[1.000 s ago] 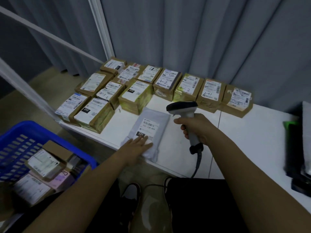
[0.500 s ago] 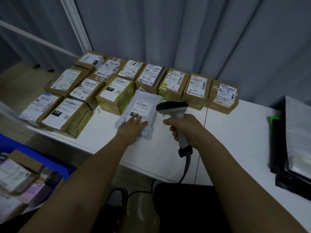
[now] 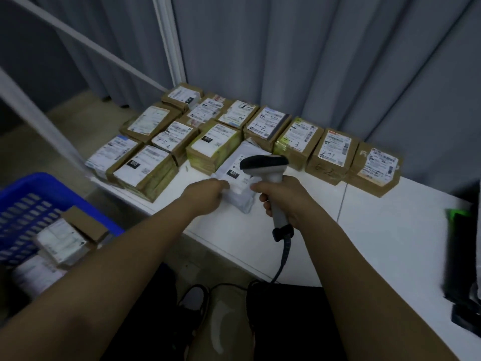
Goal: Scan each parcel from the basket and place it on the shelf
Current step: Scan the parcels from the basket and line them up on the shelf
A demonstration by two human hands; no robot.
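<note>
Left hand [image 3: 208,192] pinches the grey mailer [image 3: 238,178] (against the boxes); right grip [image 3: 282,196] holds scanner [image 3: 265,166]; bare shelf [image 3: 390,230] rightward.

Soft parcel [image 3: 235,178] on shelf [image 3: 377,230] before the box rows [image 3: 260,131], basket [image 3: 26,199] at left.

Grey curtain [image 3: 325,61] behind, black shoes [image 3: 192,300] on beige floor [image 3: 70,108] below

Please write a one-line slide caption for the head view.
Left hand holds a grey plastic mailer on the white shelf; right hand grips a handheld barcode scanner.
</note>
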